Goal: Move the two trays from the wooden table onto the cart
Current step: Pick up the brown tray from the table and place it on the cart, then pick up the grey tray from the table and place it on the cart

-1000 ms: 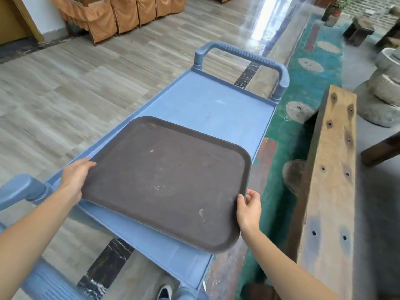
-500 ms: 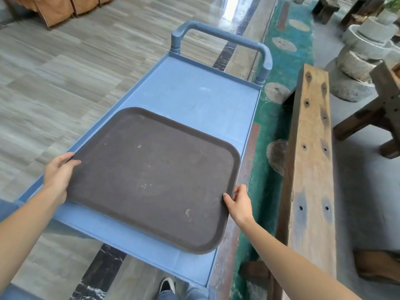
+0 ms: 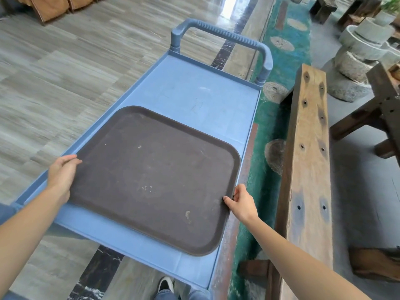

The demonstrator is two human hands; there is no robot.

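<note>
— Since the earlier frame, what has been moved?

— Lowered further, the brown tray (image 3: 151, 176) is now seen flat on the near half of the blue cart (image 3: 207, 98); before, its near right corner was held out past the cart's right edge. The whole scene has also been shifted by the camera, so that more of the wooden beam (image 3: 307, 161) is shown on the right.

— From the head view, how is the tray held?

— It is gripped at both sides. The left hand (image 3: 61, 177) is curled over the tray's left rim, fingers bent, thumb hidden beneath the edge. The right hand (image 3: 242, 202) is closed on the right rim near the front corner, the thumb laid on the upper surface and the fingers wrapped under. Neither hand is spread open.

— Where does the tray lie in relation to the cart?

— Its right edge is set just beside the cart's right lip, and its left edge is close to the left lip. The far half of the cart deck is left bare up to the handle (image 3: 227, 37). Pale smudges are seen on the tray's surface.

— And the second tray?

— It is not shown. A shoe (image 3: 165, 284) can be made out below the cart's near edge.
</note>
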